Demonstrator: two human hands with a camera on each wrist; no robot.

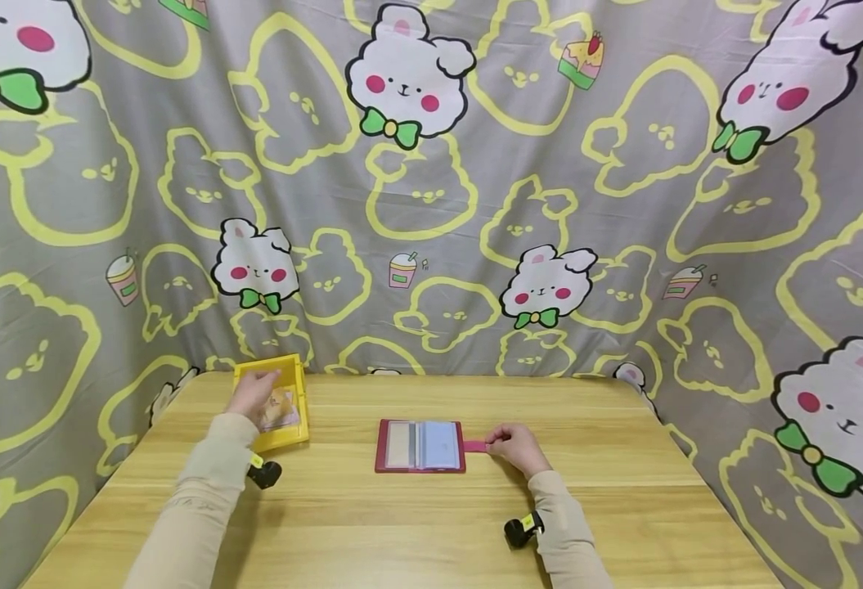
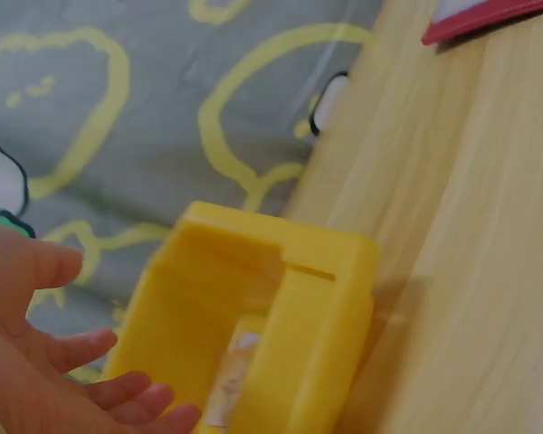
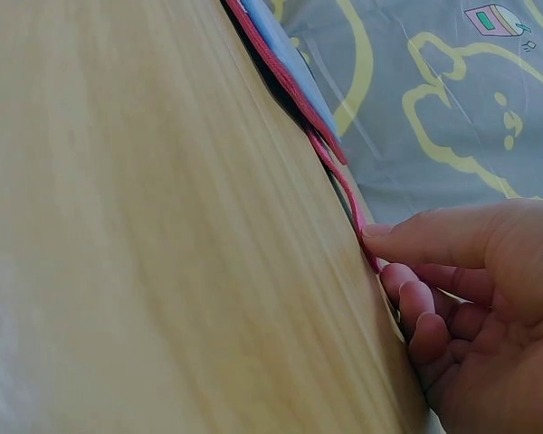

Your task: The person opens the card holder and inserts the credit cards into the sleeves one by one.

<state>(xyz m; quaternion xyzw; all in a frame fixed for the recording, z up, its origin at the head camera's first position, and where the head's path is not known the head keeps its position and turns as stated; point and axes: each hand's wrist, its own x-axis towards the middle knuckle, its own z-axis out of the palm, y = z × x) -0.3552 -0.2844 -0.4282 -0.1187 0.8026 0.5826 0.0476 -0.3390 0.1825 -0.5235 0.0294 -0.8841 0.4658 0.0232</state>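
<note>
A small red card holder (image 1: 464,458) lies spread on the table, its clear sleeves (image 1: 440,444) facing up. From its right edge runs a pink-red strap (image 1: 476,447). My right hand (image 1: 517,447) pinches the free end of that strap between thumb and fingers; in the right wrist view the thumb (image 3: 416,237) presses on it. Over a yellow plastic bin (image 1: 302,409) at the left is my left hand (image 1: 253,394), its fingers loosely spread and holding nothing. Inside the bin lies a printed card (image 2: 228,384), partly hidden by the bin's wall.
The wooden table (image 1: 402,523) ends at a grey curtain (image 1: 431,204) with a rabbit pattern, which rises close behind the bin and continues along both sides. Each forearm carries a small black wrist camera (image 1: 523,530).
</note>
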